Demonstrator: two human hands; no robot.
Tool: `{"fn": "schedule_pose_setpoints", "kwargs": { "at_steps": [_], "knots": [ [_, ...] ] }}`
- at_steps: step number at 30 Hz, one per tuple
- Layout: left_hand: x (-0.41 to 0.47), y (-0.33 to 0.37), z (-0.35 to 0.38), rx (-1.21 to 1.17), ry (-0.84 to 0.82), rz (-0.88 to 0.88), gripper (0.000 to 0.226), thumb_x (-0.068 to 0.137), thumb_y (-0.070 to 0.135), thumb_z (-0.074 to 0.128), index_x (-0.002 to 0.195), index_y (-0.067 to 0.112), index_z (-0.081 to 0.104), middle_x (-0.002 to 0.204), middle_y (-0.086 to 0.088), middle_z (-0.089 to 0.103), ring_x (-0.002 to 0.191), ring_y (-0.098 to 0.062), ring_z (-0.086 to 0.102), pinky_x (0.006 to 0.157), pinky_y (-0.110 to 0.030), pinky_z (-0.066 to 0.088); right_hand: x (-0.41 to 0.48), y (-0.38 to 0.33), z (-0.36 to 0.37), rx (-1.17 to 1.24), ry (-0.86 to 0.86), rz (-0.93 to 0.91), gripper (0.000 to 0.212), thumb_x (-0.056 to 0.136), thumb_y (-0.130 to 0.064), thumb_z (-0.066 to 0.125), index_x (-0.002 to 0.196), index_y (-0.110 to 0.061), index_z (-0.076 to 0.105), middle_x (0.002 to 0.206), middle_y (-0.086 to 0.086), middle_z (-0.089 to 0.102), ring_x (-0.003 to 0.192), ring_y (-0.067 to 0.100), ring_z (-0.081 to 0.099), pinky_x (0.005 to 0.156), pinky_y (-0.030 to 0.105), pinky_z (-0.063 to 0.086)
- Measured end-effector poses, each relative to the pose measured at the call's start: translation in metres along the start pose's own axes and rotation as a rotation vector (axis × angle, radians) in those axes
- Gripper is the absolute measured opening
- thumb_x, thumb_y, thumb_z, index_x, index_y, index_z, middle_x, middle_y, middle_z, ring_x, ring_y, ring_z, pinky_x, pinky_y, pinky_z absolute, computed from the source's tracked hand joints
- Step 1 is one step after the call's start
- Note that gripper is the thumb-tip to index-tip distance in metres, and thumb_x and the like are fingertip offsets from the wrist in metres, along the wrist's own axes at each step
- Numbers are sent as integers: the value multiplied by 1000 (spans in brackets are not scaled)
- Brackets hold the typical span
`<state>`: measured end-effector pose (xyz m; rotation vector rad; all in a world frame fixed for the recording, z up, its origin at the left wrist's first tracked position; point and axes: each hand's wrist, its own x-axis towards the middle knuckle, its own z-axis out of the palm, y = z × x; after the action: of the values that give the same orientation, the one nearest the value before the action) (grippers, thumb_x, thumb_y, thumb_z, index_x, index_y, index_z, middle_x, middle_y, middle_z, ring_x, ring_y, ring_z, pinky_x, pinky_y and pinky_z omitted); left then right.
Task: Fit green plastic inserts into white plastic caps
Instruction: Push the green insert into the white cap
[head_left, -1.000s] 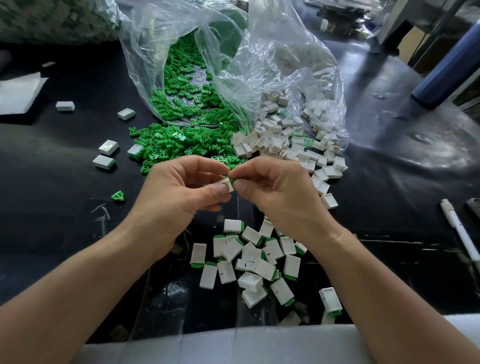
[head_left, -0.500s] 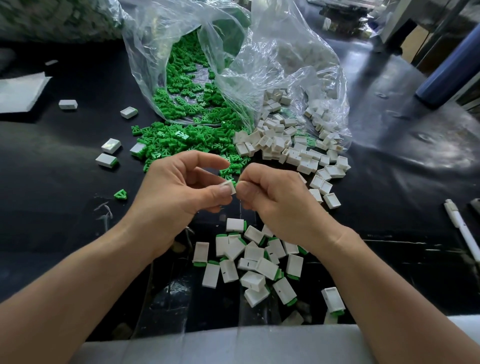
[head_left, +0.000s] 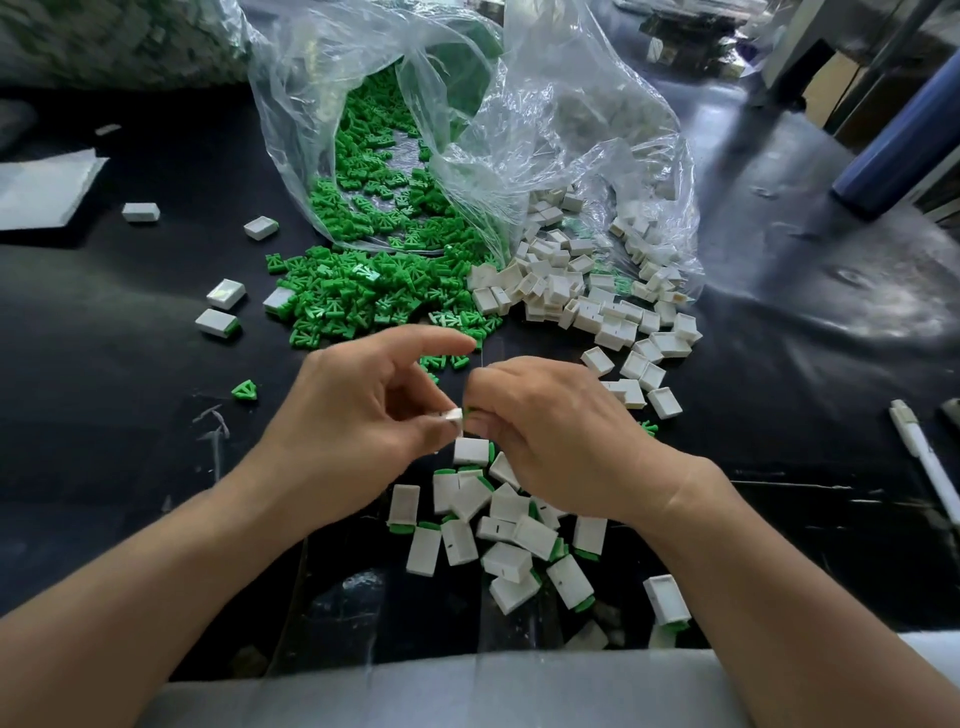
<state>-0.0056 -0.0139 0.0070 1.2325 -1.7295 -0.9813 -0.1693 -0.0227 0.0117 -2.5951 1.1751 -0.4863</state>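
My left hand (head_left: 358, 415) pinches a small white cap (head_left: 453, 415) between thumb and a finger, its index finger stretched out above. My right hand (head_left: 550, 436) meets it from the right, fingertips curled on a green insert (head_left: 468, 411) whose edge just shows at the cap's mouth. Below both hands lies a pile of fitted caps (head_left: 506, 540), white with green ends. Loose green inserts (head_left: 363, 296) spill from a clear plastic bag (head_left: 467, 130). Empty white caps (head_left: 582, 296) spread to their right.
Stray caps (head_left: 226, 293) and one green insert (head_left: 244, 389) lie at the left on the black table (head_left: 104, 415). A white pen (head_left: 924, 462) rests at the right edge, a blue cylinder (head_left: 898, 145) stands far right, and white paper (head_left: 41, 182) lies far left.
Both hands have dropped lower toward the fitted pile, still joined at the cap. The left index finger has lifted and straightened.
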Motion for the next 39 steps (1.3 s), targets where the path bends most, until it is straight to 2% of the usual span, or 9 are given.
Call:
{"fn": "schedule_pose_setpoints", "kwargs": {
  "at_steps": [6,9,14,19,22,25,29,34,39],
  "knots": [
    [3,3,4,-420,90,-125,43,54,8,71,94,21,63,61,-2,68,51,-10,64,48,-16,49,2,0,-1,241,148,107,21,85,-17,44,76,-3,56,62,-7,46,62,17,42,58,35,35],
    [4,4,8,-494,128,-142,42,54,9,70,94,18,62,60,-2,68,54,-12,66,48,-17,49,2,-1,1,310,182,129,22,85,-18,44,76,-1,56,65,6,53,62,24,47,59,40,40],
    [1,2,10,-553,169,-141,44,53,10,70,95,16,60,60,-4,68,54,-14,66,48,-18,50,3,1,6,375,214,188,21,84,-20,44,75,-4,55,63,4,49,60,19,42,58,38,37],
    [5,2,7,-552,160,-155,46,52,14,71,96,18,60,62,-4,69,57,-16,67,49,-19,51,3,-2,9,475,216,247,16,88,-18,46,73,-17,49,62,2,52,62,19,46,59,35,39],
    [7,3,2,-500,103,-151,47,51,15,72,96,20,60,64,-4,70,58,-17,68,50,-19,51,2,1,5,509,181,249,19,91,-10,50,73,-11,52,62,2,51,61,21,46,57,36,39],
    [6,3,0,-422,65,-134,47,51,15,72,96,23,62,62,-3,69,56,-16,66,51,-20,53,0,2,3,414,108,208,18,91,-8,52,73,-4,54,63,6,51,60,20,43,57,37,37],
    [1,4,-4,-256,7,-60,48,60,3,75,97,30,61,64,-2,69,54,-12,64,54,-19,53,-1,-2,1,230,54,98,17,87,-15,46,72,-7,51,59,-15,35,60,9,31,57,29,24],
    [-2,1,-4,-82,-33,27,59,64,-5,76,103,36,59,68,4,70,58,-9,65,60,-19,54,0,-4,1,89,36,1,15,83,-10,47,73,-2,55,66,-8,37,62,16,36,56,32,32],
    [2,5,-1,-340,56,-21,47,53,21,74,98,29,63,66,-1,69,56,-15,66,56,-20,54,1,-4,-1,296,149,107,18,85,-17,45,73,-7,53,60,-5,43,58,19,40,54,34,34]
  ]
}}
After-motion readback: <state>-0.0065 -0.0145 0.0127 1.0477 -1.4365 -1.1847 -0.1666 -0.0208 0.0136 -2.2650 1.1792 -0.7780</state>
